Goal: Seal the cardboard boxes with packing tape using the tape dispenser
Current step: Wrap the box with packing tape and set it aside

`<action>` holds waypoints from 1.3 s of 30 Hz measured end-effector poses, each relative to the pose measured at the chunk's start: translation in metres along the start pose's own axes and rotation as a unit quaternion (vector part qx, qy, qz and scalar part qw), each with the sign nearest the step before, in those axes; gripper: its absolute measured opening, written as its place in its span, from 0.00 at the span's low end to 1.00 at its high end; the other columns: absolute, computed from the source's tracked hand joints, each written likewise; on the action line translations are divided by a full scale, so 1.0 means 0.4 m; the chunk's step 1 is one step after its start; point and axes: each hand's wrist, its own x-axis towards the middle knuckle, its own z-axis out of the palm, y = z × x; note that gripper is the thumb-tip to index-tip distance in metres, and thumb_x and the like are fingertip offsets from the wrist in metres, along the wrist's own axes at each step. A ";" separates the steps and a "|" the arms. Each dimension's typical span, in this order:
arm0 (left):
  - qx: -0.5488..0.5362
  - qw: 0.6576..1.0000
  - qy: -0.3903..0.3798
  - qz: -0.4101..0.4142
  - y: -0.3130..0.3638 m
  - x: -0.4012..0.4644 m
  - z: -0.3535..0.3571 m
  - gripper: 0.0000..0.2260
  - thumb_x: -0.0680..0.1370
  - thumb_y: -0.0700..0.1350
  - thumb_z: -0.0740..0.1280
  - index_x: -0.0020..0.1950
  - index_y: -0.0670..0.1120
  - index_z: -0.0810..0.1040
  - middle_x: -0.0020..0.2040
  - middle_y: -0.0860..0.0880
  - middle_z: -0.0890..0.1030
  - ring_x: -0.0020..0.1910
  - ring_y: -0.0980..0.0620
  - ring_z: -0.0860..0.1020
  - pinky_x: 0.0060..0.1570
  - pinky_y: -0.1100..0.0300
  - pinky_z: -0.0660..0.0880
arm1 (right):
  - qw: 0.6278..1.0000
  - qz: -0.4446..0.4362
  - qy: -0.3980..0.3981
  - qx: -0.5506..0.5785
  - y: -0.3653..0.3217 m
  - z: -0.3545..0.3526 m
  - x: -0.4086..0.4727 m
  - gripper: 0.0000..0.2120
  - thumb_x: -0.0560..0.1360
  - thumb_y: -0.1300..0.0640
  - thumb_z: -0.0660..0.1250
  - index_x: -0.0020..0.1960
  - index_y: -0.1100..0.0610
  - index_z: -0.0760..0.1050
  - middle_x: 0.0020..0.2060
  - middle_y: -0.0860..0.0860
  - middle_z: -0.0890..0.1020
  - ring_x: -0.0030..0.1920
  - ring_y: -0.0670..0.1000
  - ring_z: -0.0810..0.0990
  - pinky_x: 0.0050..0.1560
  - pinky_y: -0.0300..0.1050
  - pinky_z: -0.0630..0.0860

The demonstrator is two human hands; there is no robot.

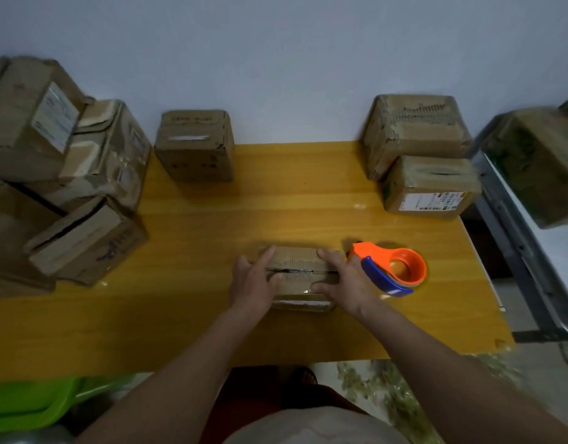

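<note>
Box (300, 277) low in the centre of the frame, on the yellow worktop (196, 315), top flaps meeting at a dark seam that runs left to right. Left hand (254, 280) flat on the left end of the lid, fingers straight and spread, pressing down. Right hand (343, 283) likewise flat on the right end, fingers straight across the seam, gripping nothing. Seam's long axis crosswise to both forearms, so a strip would likely need to go side to side.

Tape dispenser (391, 270), orange with a blue handle, lying on the worktop just right of the box, touching or nearly touching the right hand; clearly nearer that hand than the left. Probably the next thing to pick up, with the left hand keeping the flaps down.

Stack of boxes (61, 168) at the left edge. Single box (196, 145) at upper centre. Two boxes (420, 155) at upper right, the nearer with a white shipping label (431, 200); print too blurred to read. No brand legible anywhere.
</note>
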 end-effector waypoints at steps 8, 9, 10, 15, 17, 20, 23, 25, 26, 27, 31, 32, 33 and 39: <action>0.139 0.959 -0.003 0.246 -0.008 0.011 0.017 0.21 0.81 0.54 0.58 0.71 0.46 0.64 0.79 0.48 0.48 0.77 0.53 0.41 0.72 0.57 0.36 | 0.980 -0.155 -0.006 -0.122 0.017 -0.006 0.024 0.31 0.69 0.51 0.75 0.69 0.52 0.70 0.77 0.49 0.51 0.77 0.53 0.46 0.74 0.46 0.49; 0.159 0.952 -0.028 0.259 -0.013 0.016 0.017 0.30 0.79 0.62 0.56 0.74 0.44 0.59 0.79 0.47 0.45 0.77 0.51 0.40 0.73 0.55 0.34 | 0.980 -0.162 -0.035 -0.112 0.015 -0.010 0.032 0.30 0.70 0.53 0.74 0.69 0.53 0.69 0.77 0.49 0.54 0.77 0.53 0.47 0.74 0.45 0.49; 0.199 0.941 -0.051 0.268 -0.019 0.022 0.018 0.39 0.76 0.69 0.55 0.77 0.44 0.52 0.79 0.45 0.41 0.77 0.48 0.38 0.73 0.52 0.33 | 0.980 -0.165 -0.054 -0.096 0.014 -0.014 0.037 0.30 0.70 0.54 0.74 0.69 0.55 0.69 0.76 0.49 0.57 0.77 0.52 0.49 0.73 0.43 0.49; 0.372 0.877 -0.044 0.300 -0.021 0.047 0.035 0.46 0.70 0.77 0.49 0.73 0.54 0.27 0.77 0.39 0.34 0.76 0.38 0.35 0.71 0.40 0.33 | 0.977 -0.194 -0.051 -0.070 0.025 -0.020 0.039 0.28 0.68 0.56 0.75 0.65 0.57 0.71 0.71 0.53 0.67 0.72 0.53 0.60 0.70 0.39 0.54; 0.379 0.871 -0.033 0.312 -0.015 0.054 0.036 0.43 0.70 0.76 0.47 0.73 0.57 0.28 0.78 0.39 0.43 0.76 0.37 0.43 0.71 0.38 0.35 | 0.976 -0.201 -0.047 -0.068 0.033 -0.016 0.038 0.26 0.70 0.55 0.74 0.65 0.57 0.71 0.71 0.52 0.66 0.73 0.52 0.59 0.71 0.41 0.54; 0.389 0.859 -0.014 0.334 -0.022 0.054 0.037 0.40 0.72 0.75 0.46 0.73 0.60 0.28 0.76 0.38 0.52 0.74 0.37 0.52 0.71 0.37 0.38 | 0.974 -0.211 -0.057 -0.063 0.041 -0.015 0.045 0.22 0.72 0.58 0.72 0.64 0.58 0.73 0.71 0.50 0.67 0.74 0.52 0.59 0.73 0.43 0.54; 0.385 0.864 -0.015 0.323 -0.016 0.046 0.042 0.37 0.72 0.74 0.44 0.74 0.63 0.32 0.74 0.36 0.54 0.73 0.36 0.54 0.71 0.38 0.38 | 0.979 -0.204 -0.006 0.011 0.049 -0.028 0.047 0.11 0.75 0.62 0.68 0.57 0.60 0.79 0.67 0.52 0.73 0.70 0.52 0.67 0.70 0.44 0.60; 0.359 0.892 0.001 0.274 -0.002 0.047 0.051 0.35 0.72 0.74 0.44 0.75 0.65 0.35 0.74 0.36 0.54 0.72 0.36 0.53 0.72 0.40 0.38 | 0.980 -0.147 0.129 0.024 0.072 -0.038 0.050 0.08 0.75 0.63 0.68 0.53 0.62 0.79 0.61 0.57 0.77 0.63 0.56 0.72 0.65 0.46 0.65; 0.342 0.907 0.007 0.246 0.005 0.053 0.056 0.35 0.72 0.73 0.45 0.75 0.65 0.37 0.74 0.35 0.53 0.72 0.36 0.53 0.72 0.41 0.38 | 0.975 -0.099 0.201 -0.002 0.090 -0.043 0.052 0.09 0.75 0.62 0.68 0.54 0.63 0.77 0.58 0.58 0.77 0.61 0.58 0.73 0.62 0.48 0.66; 0.329 0.916 0.008 0.228 0.011 0.059 0.060 0.35 0.73 0.73 0.47 0.75 0.66 0.38 0.74 0.35 0.53 0.72 0.36 0.52 0.72 0.41 0.39 | 0.967 -0.036 0.249 -0.037 0.111 -0.049 0.054 0.12 0.74 0.60 0.68 0.56 0.64 0.74 0.56 0.60 0.76 0.59 0.60 0.72 0.61 0.50 0.66; 0.315 0.923 0.003 0.221 0.013 0.068 0.066 0.35 0.72 0.73 0.50 0.76 0.66 0.42 0.75 0.35 0.53 0.72 0.35 0.52 0.73 0.42 0.43 | 0.948 0.180 0.119 -0.236 0.208 -0.060 0.058 0.27 0.75 0.48 0.67 0.64 0.65 0.66 0.60 0.61 0.74 0.62 0.61 0.70 0.66 0.52 0.61; 0.314 0.923 0.003 0.221 0.014 0.069 0.065 0.35 0.72 0.73 0.50 0.76 0.66 0.43 0.75 0.35 0.53 0.72 0.35 0.52 0.73 0.42 0.43 | 0.946 0.179 0.094 -0.255 0.225 -0.061 0.060 0.25 0.75 0.48 0.67 0.64 0.63 0.66 0.59 0.60 0.76 0.62 0.60 0.72 0.69 0.51 0.59; 0.314 0.923 0.000 0.222 0.015 0.070 0.063 0.36 0.71 0.74 0.51 0.76 0.66 0.44 0.75 0.36 0.53 0.73 0.36 0.52 0.73 0.42 0.43 | 0.948 0.167 0.083 -0.259 0.236 -0.065 0.060 0.23 0.76 0.49 0.66 0.65 0.61 0.67 0.58 0.59 0.78 0.62 0.59 0.73 0.71 0.51 0.57; 0.327 0.894 -0.108 0.285 0.022 0.102 -0.001 0.43 0.72 0.65 0.67 0.77 0.64 0.43 0.78 0.42 0.48 0.76 0.41 0.47 0.72 0.48 0.38 | 0.987 0.106 0.084 -0.086 0.238 -0.125 0.047 0.13 0.76 0.60 0.66 0.59 0.64 0.74 0.51 0.63 0.80 0.53 0.64 0.76 0.54 0.52 0.70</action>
